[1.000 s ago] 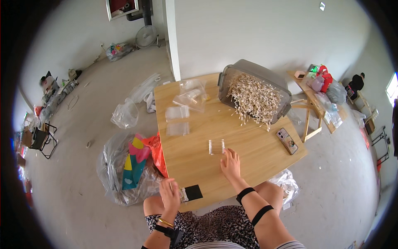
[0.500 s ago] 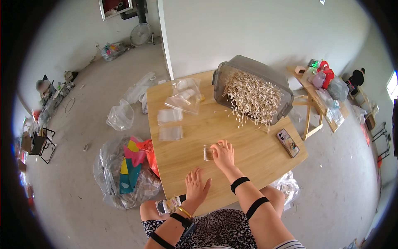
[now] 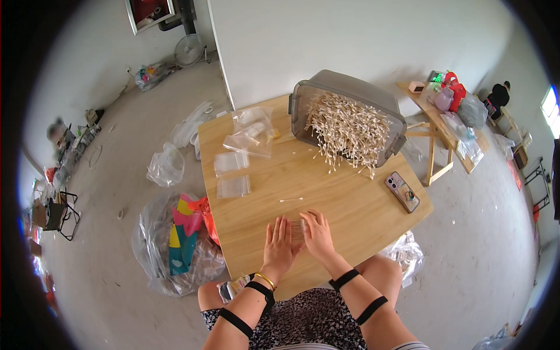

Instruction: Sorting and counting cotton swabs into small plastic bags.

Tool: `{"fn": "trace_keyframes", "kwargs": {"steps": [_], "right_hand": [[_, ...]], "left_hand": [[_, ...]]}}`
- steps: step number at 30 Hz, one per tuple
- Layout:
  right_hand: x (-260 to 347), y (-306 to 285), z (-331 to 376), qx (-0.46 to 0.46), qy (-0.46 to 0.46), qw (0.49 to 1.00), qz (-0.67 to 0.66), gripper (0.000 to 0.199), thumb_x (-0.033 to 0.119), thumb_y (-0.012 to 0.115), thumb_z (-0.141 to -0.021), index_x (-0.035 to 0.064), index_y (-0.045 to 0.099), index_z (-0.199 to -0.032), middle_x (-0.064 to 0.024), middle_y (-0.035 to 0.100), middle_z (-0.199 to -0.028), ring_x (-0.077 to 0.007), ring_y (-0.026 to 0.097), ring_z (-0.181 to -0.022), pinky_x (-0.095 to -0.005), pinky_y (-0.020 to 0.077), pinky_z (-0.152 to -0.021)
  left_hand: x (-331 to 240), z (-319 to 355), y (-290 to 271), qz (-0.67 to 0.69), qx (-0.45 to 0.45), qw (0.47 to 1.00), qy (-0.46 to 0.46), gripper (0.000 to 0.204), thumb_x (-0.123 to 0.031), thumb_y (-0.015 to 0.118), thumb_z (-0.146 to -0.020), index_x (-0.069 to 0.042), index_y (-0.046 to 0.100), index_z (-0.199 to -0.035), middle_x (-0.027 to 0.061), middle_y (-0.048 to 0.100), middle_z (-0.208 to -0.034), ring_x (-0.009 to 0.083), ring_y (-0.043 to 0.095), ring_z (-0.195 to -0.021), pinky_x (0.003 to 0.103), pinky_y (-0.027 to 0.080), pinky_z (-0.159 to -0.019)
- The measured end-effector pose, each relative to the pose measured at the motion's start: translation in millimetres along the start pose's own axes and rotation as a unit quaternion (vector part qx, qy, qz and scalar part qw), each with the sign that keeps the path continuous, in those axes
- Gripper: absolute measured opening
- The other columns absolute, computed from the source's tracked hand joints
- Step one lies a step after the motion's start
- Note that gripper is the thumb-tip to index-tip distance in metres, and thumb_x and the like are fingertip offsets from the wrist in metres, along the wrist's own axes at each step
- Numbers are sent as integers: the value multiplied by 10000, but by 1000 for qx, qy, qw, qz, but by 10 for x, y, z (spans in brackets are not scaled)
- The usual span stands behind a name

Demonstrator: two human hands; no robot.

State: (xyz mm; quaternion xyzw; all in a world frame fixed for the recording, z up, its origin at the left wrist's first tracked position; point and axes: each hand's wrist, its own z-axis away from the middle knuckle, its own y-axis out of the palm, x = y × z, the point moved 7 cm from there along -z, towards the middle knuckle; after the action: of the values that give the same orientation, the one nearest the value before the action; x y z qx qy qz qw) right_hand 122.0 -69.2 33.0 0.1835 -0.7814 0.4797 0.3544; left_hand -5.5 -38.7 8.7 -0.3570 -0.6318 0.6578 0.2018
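A small row of cotton swabs (image 3: 297, 230) lies side by side on the wooden table (image 3: 350, 233), between my two hands. My left hand (image 3: 279, 245) rests along the row's left ends, fingers stretched out and close together. Over the right ends lies my right hand (image 3: 319, 236), its fingers slightly bent and not wrapped round the swabs. The thumbs come close together at the row's near side. A single cotton swab (image 3: 291, 199) lies just beyond my hands. Farther back, a tipped grey plastic bin (image 3: 344, 87) spills a large heap of loose cotton swabs (image 3: 350, 128).
Clear plastic bags (image 3: 233, 186) lie at the table's left, with more bags (image 3: 251, 131) behind them. A phone (image 3: 402, 192) sits near the right edge. Filled plastic sacks (image 3: 151, 245) stand on the floor to the left. A side table (image 3: 429, 108) holds bags.
My left hand has moved up and right to the row of swabs. The row and my right hand are nearer to me. One swab now lies apart beyond them. The view has shifted slightly.
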Motion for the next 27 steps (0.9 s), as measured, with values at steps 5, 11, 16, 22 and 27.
{"fn": "trace_keyframes", "kwargs": {"steps": [5,11,16,22,27], "right_hand": [[-64,-283,419,15,21,999,27,468,55,538,-906,25,505,-1372,-183,495,-1414,-380,438,-1332,-488,342,-1132],[-79,-240,632,59,-11,992,108,537,161,535,-947,9,425,-1450,-190,415,-1507,-363,329,-1444,-485,244,-1208],[-14,-141,555,126,-38,974,184,772,401,561,-972,-8,248,-1547,-199,265,-1609,-346,192,-1517,-470,122,-1251],[-41,14,290,139,-77,965,209,908,521,547,-937,-46,197,-1554,-238,215,-1622,-335,142,-1536,-479,106,-1250],[56,277,246,164,-119,939,278,827,476,478,-957,-44,232,-1550,-243,211,-1623,-357,149,-1532,-478,106,-1254]], "left_hand": [[-84,53,-52,-9,4,1000,-9,888,-557,455,-982,56,174,-1559,208,195,-1637,319,137,-1539,501,89,-1248],[-62,35,-45,-7,35,999,-25,885,-569,406,-999,55,138,-1567,193,137,-1658,316,107,-1546,498,65,-1251],[182,133,-57,34,5,998,-60,880,-597,328,-1013,51,122,-1571,193,116,-1662,314,76,-1550,503,37,-1250],[211,94,-14,20,14,998,-55,891,-629,278,-1008,53,148,-1567,202,114,-1660,322,59,-1550,519,5,-1244],[149,56,20,23,-16,999,-30,911,-644,281,-1000,74,189,-1552,234,136,-1647,349,82,-1544,545,10,-1236]]}}
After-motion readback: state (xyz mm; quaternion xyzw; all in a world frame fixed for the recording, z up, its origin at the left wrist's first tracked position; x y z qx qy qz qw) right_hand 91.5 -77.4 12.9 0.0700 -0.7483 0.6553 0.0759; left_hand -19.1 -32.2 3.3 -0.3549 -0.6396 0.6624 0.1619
